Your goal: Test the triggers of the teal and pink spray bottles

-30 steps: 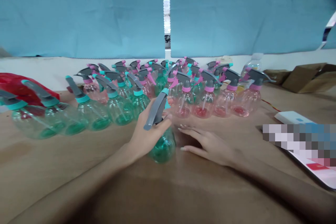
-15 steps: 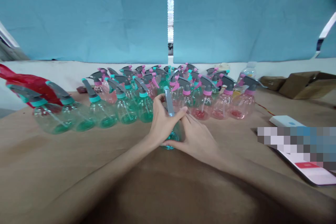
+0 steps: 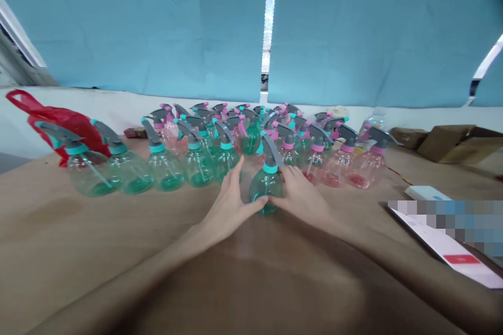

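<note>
1. The green spray bottle stands upright on the surface, between the two hands and in front of the rows of other bottles. It has a turquoise collar and a grey trigger head.
2. The left hand is at the bottle's left side. Its fingers are spread wide from the thumb; the thumb tip lies across the lower front of the bottle, while the index finger points up, apart from it.
3. The right hand curves along the bottle's right side, thumb at the lower front near the other thumb, fingers partly bent beside the collar. How firmly they grip, I cannot tell.
4. Left of the hands, a front row of green bottles with turquoise collars runs across the surface.
5. To the right, pink bottles with pink collars form a matching row, the nearest ones just beyond the right hand.
6. Behind these, more green and pink bottles crowd together, many partly hidden.
7. A red plastic bag sits at far left, behind the green bottles.
8. At right lie a white device, a flat screen partly blurred out, and, farther back, an open cardboard box.
9. Blue sheeting covers the background, split by a bright strip.
</note>
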### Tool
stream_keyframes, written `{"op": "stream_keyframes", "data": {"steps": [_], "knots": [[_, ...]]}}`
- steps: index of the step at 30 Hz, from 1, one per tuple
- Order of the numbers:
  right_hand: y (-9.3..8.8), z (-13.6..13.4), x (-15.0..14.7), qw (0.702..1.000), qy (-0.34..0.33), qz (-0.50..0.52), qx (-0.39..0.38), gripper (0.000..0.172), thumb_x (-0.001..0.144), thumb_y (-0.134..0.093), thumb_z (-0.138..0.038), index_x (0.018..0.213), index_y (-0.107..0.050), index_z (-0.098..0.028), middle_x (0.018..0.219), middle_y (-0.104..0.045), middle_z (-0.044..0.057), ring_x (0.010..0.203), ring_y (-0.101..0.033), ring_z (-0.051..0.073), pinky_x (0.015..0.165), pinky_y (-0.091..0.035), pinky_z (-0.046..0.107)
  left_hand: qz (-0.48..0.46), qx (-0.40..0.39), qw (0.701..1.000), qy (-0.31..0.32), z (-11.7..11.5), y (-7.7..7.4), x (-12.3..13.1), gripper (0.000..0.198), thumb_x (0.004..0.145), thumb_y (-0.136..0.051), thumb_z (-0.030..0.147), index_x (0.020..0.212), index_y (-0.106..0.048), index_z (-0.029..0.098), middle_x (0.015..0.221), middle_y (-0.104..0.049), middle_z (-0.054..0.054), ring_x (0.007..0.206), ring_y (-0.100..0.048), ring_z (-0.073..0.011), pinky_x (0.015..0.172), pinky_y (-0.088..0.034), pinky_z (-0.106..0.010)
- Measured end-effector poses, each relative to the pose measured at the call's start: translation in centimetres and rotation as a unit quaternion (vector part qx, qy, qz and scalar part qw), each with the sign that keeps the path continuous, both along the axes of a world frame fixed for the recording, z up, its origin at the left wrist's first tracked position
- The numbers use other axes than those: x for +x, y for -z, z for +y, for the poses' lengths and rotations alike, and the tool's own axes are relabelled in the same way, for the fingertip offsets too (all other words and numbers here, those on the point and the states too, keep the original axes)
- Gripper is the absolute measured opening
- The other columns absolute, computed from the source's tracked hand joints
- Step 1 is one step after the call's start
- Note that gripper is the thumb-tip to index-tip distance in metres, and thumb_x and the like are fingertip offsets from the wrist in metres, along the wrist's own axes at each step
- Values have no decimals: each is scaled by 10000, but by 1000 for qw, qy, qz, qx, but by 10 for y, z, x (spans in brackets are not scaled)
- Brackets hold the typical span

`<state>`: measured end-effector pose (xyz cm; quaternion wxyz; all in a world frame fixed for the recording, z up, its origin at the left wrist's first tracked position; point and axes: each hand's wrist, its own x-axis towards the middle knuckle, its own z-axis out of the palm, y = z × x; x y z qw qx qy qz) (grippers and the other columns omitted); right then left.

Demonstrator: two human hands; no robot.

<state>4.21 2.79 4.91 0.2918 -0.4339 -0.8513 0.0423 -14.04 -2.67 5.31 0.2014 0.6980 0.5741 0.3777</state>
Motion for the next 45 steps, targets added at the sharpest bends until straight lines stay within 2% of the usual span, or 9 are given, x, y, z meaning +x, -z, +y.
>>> {"op": "stream_keyframes", "data": {"steps": [5,9,19,26,31,35,40,42,45], "knots": [[1,28,-3,999,1,18,-47,700,699,-677,-566,1200,-448,-135,1133,-603,162,1071,-564,323,829,-489,455,64,-20,998,-6,-16,29,-28,430,864,-510,318,1273,-415,223,1336,-501,-96,1241,-468,-267,1019,-376,-457],[-2,43,-15,999,13,-4,-51,707,715,-682,-525,1231,-426,-115,1145,-607,185,1087,-574,329,815,-491,448,80,-17,997,12,-19,38,-40,261,870,-465,227,1127,-512,235,1175,-598,-60,1090,-579,-241,938,-447,-434],[-14,58,-35,997,47,-61,-15,607,735,-695,-461,1185,-500,-103,1159,-606,189,1114,-555,340,834,-475,448,135,18,990,37,-10,38,-36,201,840,-457,163,1010,-557,206,893,-574,-38,838,-587,-214,772,-483,-378],[-18,64,-42,992,78,-102,4,503,767,-682,-429,1146,-542,-129,1074,-651,165,1047,-595,336,772,-498,442,149,18,988,45,-6,40,-35,204,861,-434,167,1016,-560,205,873,-575,-36,805,-586,-206,723,-476,-343],[-18,62,-45,991,88,-104,8,577,766,-683,-436,1218,-520,-117,1097,-649,181,1036,-602,347,751,-512,449,154,13,987,50,-3,40,-31,195,857,-447,175,1013,-560,204,860,-577,-32,798,-588,-207,711,-474,-338],[-20,49,-27,994,82,-68,23,620,792,-617,-519,1277,-496,-152,1114,-654,142,1012,-616,328,725,-512,425,153,14,987,49,-1,37,-28,185,856,-451,184,1005,-558,210,852,-572,-26,786,-591,-202,695,-476,-329],[-21,39,17,992,124,12,34,297,855,-548,-453,1023,-651,-231,926,-720,48,779,-669,249,674,-481,370,133,3,989,59,3,33,-23,159,870,-450,192,985,-553,230,869,-592,-13,785,-595,-194,725,-477,-333],[-19,43,28,987,154,25,27,308,853,-553,-438,1041,-647,-213,945,-722,59,788,-670,259,687,-478,379,123,-5,990,67,5,32,-18,158,872,-451,198,986,-553,240,876,-601,-9,769,-593,-188,725,-480,-334],[-15,55,31,985,166,32,-8,478,830,-561,-498,1170,-589,-163,1099,-689,108,901,-660,304,758,-474,420,114,-11,990,79,5,27,-10,172,870,-455,201,1003,-557,240,890,-611,-14,769,-594,-186,729,-482,-338]]}}
